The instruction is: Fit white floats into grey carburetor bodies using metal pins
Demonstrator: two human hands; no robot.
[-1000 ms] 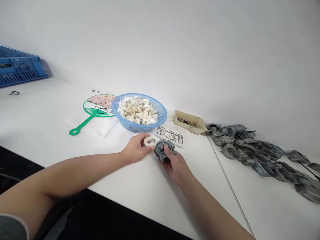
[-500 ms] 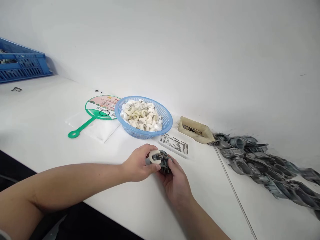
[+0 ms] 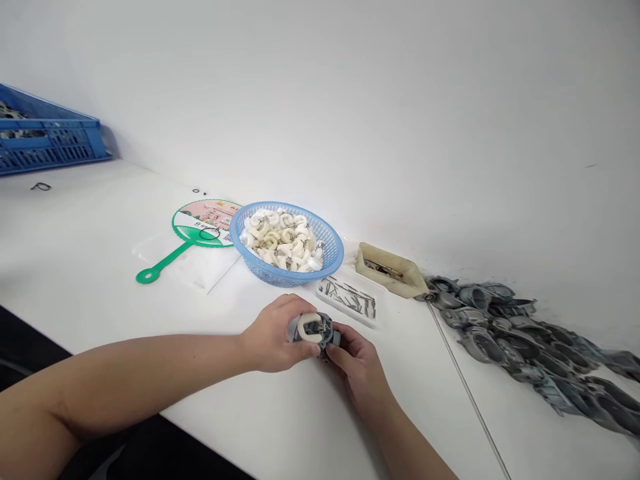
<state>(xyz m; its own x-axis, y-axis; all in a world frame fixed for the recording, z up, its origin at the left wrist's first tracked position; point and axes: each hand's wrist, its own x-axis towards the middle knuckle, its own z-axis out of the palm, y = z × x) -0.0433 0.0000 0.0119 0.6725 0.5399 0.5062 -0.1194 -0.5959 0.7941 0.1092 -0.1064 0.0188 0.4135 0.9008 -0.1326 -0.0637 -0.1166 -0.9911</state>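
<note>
A grey metal housing (image 3: 327, 328) with a white U-shaped piece (image 3: 306, 329) on its top is held between both hands over the white table. My left hand (image 3: 278, 335) wraps round its left side, thumb by the white piece. My right hand (image 3: 356, 360) grips the right side, thumb against the metal. Just beyond the hands stands a blue basket (image 3: 260, 268) full of white U-shaped pieces (image 3: 285, 247) with small metal parts. A clear tray (image 3: 345, 310) of thin metal pins lies to its right.
A cream box (image 3: 395, 273) holding small parts sits behind the tray. Many grey housings (image 3: 520, 340) are piled at right. A green-handled fan (image 3: 170, 259) lies left of the basket; a blue crate (image 3: 55, 143) stands far left.
The housing has turned in my hands, showing more of its grey rim. My right fingers have shifted along its right side. The whole view has shifted slightly.
</note>
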